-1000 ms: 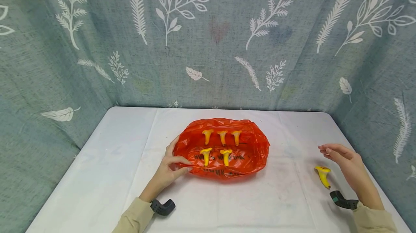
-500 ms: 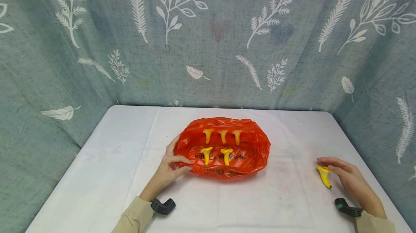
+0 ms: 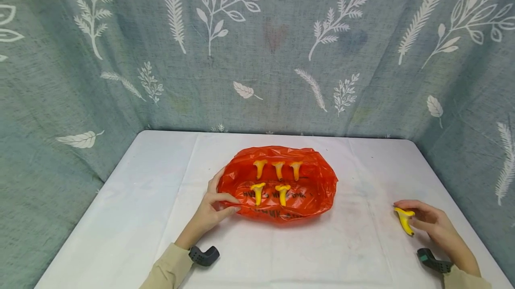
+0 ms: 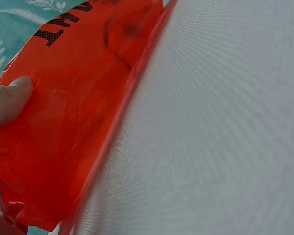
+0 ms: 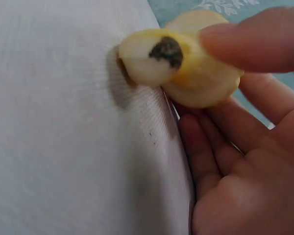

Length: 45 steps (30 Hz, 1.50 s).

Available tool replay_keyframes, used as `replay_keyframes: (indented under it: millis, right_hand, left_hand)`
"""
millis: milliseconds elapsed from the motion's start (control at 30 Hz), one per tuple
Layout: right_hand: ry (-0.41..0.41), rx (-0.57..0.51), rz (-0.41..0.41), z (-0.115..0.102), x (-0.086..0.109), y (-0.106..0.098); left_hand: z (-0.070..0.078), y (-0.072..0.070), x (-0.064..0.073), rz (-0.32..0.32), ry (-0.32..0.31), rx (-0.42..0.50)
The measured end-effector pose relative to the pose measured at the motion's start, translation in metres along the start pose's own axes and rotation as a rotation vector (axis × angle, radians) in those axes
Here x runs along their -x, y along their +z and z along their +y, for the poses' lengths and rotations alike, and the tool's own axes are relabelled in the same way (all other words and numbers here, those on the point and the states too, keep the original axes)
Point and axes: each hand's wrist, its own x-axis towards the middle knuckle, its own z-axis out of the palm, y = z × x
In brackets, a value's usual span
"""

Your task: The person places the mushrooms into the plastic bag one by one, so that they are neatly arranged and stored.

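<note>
A red plastic bag (image 3: 322,190) with dark lettering lies spread open mid-table. Inside it, several yellow chanterelle mushrooms (image 3: 258,193) lie in two rows. My left hand (image 3: 211,205) pinches the bag's left rim between thumb and fingers; in the left wrist view the thumb (image 4: 12,100) presses on the red plastic (image 4: 63,127). Far to the right, my right hand (image 3: 438,226) pinches a single yellow chanterelle (image 3: 404,221), stem toward me. The right wrist view shows the thumb on this mushroom (image 5: 201,83), the dark-spotted stem end facing the camera and fingers behind it.
A white cloth covers the table (image 3: 346,253). Grey-green curtains (image 3: 273,101) with white leaf prints hang behind and at both sides. Each wrist carries a dark camera mount, the left one (image 3: 204,256) and the right one (image 3: 433,262).
My right hand has come down to the lone chanterelle and closed its thumb and fingers on it. The left hand keeps its hold on the bag's rim.
</note>
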Motion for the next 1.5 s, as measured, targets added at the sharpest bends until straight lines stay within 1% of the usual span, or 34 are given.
replay_keyframes:
  millis: [100, 200, 433, 533, 767, 900, 1033, 1200, 1500]
  right_hand:
    - [0.000, 0.039, 0.025, 0.000, -0.001, 0.002]
    - [-0.003, 0.056, 0.042, 0.000, -0.001, 0.002]
    - [0.038, 0.092, 0.069, -0.002, -0.002, 0.003]
    - [0.031, 0.120, 0.089, -0.002, -0.005, 0.005]
    - [0.060, 0.097, 0.110, -0.002, -0.004, 0.008]
    - [0.074, 0.123, 0.129, -0.003, -0.003, 0.009]
    - [0.063, 0.158, 0.146, -0.003, -0.003, 0.011]
    - [0.036, 0.180, 0.158, -0.003, -0.003, 0.012]
    - [0.028, 0.137, 0.150, -0.003, -0.002, 0.012]
  left_hand:
    - [0.000, 0.000, 0.000, 0.000, 0.005, -0.002]
    - [0.000, 0.000, 0.000, 0.002, 0.006, -0.007]
    - [0.000, -0.002, -0.001, 0.000, 0.010, -0.012]
    - [0.000, -0.003, -0.002, 0.002, 0.013, -0.013]
    - [0.001, -0.002, -0.001, 0.003, 0.005, -0.002]
    - [0.000, -0.001, 0.000, 0.004, 0.001, 0.001]
    - [-0.001, 0.000, 0.001, 0.008, -0.003, 0.007]
    - [0.000, 0.001, 0.002, 0.012, -0.025, 0.006]
    - [0.003, 0.001, 0.002, 0.017, -0.031, 0.004]
